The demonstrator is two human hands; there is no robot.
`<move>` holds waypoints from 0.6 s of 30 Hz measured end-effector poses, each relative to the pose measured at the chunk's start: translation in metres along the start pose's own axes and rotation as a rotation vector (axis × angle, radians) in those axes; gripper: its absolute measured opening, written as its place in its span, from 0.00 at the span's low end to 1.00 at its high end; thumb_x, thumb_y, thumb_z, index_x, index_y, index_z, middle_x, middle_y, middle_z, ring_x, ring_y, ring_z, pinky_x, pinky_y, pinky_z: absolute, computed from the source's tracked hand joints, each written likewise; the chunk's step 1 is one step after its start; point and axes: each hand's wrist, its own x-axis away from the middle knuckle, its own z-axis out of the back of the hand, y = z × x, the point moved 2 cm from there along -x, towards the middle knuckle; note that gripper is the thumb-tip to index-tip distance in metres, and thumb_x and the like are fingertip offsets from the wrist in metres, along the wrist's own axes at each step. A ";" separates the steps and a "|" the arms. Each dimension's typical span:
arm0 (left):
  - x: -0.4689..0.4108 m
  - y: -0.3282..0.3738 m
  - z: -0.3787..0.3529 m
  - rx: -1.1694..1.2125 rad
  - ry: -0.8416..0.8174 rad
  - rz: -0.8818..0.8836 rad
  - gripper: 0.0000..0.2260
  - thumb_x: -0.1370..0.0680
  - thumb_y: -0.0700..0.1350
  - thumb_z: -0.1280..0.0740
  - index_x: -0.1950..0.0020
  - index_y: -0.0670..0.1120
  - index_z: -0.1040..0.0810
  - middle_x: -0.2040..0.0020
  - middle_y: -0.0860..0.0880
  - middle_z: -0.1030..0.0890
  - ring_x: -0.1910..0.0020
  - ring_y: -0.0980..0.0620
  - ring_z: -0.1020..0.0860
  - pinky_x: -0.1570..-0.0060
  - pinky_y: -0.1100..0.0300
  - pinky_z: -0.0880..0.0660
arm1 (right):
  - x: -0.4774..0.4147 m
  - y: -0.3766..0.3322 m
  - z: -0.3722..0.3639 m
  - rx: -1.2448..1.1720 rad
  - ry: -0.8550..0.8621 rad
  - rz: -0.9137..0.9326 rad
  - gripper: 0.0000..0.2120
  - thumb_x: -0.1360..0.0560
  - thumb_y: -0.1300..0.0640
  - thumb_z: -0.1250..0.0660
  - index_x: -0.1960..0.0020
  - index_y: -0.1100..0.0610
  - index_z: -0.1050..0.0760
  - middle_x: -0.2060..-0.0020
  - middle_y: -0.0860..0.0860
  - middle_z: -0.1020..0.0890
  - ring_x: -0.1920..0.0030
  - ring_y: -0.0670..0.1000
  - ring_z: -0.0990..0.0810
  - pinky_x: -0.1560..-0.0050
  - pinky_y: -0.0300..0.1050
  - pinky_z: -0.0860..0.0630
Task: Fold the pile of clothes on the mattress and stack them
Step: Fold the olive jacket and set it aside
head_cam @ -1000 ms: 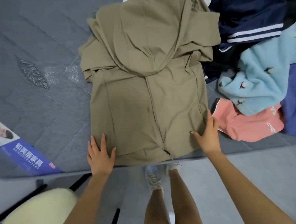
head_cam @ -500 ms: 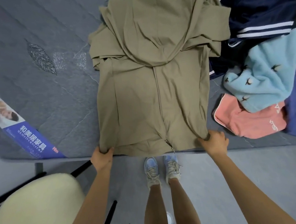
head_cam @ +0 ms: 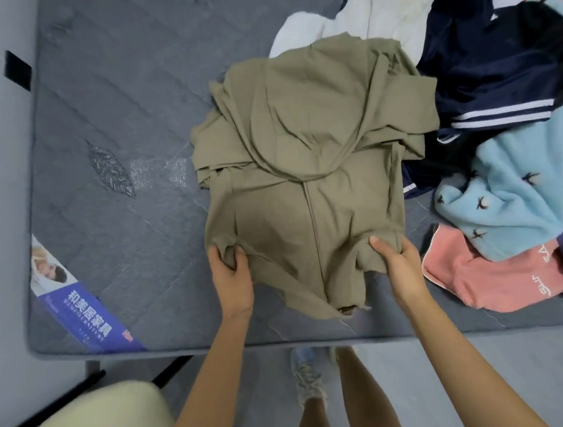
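Head view: hem of khaki jacket (head_cam: pixel 311 178) gripped for the bottom-up fold, mid-mattress (head_cam: pixel 117 124) towards the near edge.

Held at both lower corners, with bunched cloth pinched in curled fingers of left hand (head_cam: pixel 231 277) and right hand (head_cam: pixel 398 265). Judged a matched two-corner hold, to keep the hem level when carrying it towards the hood. Sleeves already folded inward and hood laid flat over the chest, probably to leave a tidy rectangle. Long axis along the zip, running away from the near mattress edge, with hood end pointing far and hem end pointing near, lifted and creased. Set just beside the unfolded pile at right: navy garment (head_cam: pixel 483 75) and white garment (head_cam: pixel 359 17) touching or very close at the far corner, light-blue fleece (head_cam: pixel 519 196) and pink garment (head_cam: pixel 491 278) alongside. No finished stack in view.
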 end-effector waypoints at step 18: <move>-0.238 0.162 -0.104 0.611 0.347 0.155 0.09 0.20 0.36 0.40 0.44 0.47 0.34 0.49 0.49 0.27 0.55 0.55 0.25 0.68 0.62 0.22 | -0.182 -0.222 -0.069 -0.578 0.166 0.032 0.02 0.22 0.60 0.35 0.49 0.56 0.25 0.55 0.50 0.20 0.51 0.49 0.20 0.65 0.41 0.21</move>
